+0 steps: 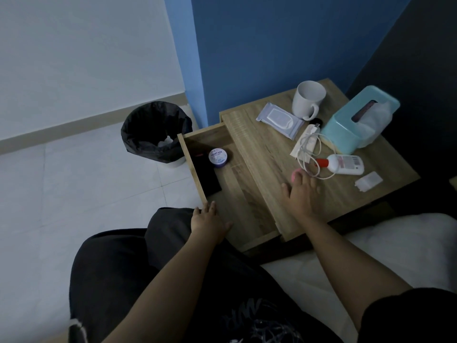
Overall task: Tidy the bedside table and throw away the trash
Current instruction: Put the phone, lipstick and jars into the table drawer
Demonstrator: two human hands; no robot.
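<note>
Wooden bedside table [259, 154], drawer [230, 194] pulled out. My left hand [210, 225] rests open on its front edge; my right hand [300, 194] pinches a pink object [296, 175].

Blue wall [259, 45] behind, white tiled floor [74, 181], white bedding [408, 243] at right.

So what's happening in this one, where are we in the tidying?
A seated person has the bedside table's drawer pulled open, the left hand resting on its front edge. A round jar already lies inside. The right hand is on the tabletop, its fingers at a small pink object. A mug, wipes pack, tissue box, white cable, bottle and scrap of paper still sit on top. The lined bin stands on the floor beside it.
</note>
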